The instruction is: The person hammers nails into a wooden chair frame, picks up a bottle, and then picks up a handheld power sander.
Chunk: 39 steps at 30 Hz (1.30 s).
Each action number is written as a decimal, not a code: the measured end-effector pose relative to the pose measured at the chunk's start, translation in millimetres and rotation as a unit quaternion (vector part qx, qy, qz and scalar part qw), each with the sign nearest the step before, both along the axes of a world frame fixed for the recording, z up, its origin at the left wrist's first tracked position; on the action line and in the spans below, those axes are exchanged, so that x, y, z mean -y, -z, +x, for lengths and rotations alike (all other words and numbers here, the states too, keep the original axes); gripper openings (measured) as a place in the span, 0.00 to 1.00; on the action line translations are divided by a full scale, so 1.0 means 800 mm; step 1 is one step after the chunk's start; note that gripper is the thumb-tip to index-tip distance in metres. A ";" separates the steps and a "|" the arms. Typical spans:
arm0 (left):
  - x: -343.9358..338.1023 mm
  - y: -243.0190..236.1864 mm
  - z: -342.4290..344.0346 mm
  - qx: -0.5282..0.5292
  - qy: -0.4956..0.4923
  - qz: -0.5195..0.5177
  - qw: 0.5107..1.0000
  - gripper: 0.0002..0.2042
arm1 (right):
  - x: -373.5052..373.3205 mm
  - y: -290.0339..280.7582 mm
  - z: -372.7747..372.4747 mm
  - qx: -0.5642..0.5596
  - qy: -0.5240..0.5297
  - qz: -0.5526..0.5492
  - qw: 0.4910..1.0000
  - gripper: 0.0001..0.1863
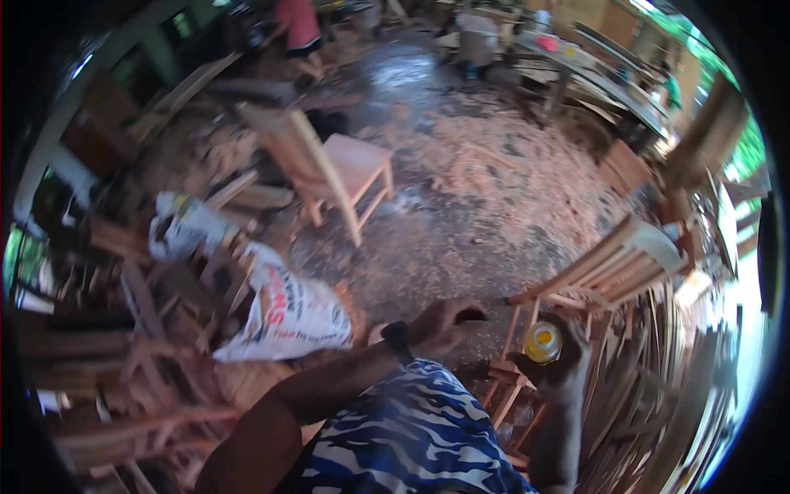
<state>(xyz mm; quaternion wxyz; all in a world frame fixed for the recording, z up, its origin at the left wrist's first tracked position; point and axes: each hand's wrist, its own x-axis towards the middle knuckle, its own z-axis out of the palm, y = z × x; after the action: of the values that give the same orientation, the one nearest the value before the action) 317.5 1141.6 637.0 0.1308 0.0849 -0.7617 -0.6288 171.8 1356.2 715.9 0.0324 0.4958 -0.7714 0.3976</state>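
Observation:
My right hand [571, 350] is wrapped round a small open jar [543, 342], whose mouth faces up and shows yellow inside. To its left, my left hand [440, 327] is curled closed with a dark round patch at the fingers. Whether that patch is a lid or only shadow, I cannot tell. Just beyond the jar stands an unpainted wooden chair [613, 263] with a slatted back, close to my right hand. Its lower frame is partly hidden behind my right hand and the jar.
A second wooden chair [354, 165] stands ahead. Wood shavings [527, 177] cover the floor. At left, a white printed sack [288, 309] lies among wood offcuts [152, 329]; boards [642, 403] are stacked at right. Beyond are a workbench [592, 70] and a person in pink [298, 25].

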 end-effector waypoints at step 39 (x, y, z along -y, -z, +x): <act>0.055 -0.055 0.248 0.111 -0.207 -0.310 0.921 0.22 | 0.245 0.110 0.187 0.125 -0.373 0.129 0.911 0.33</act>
<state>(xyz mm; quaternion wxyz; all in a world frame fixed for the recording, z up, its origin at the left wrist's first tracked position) 516.0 1097.4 680.7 0.1925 0.2644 -0.8939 -0.3065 321.3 1159.9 628.2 -0.2787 0.6933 -0.5729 0.3368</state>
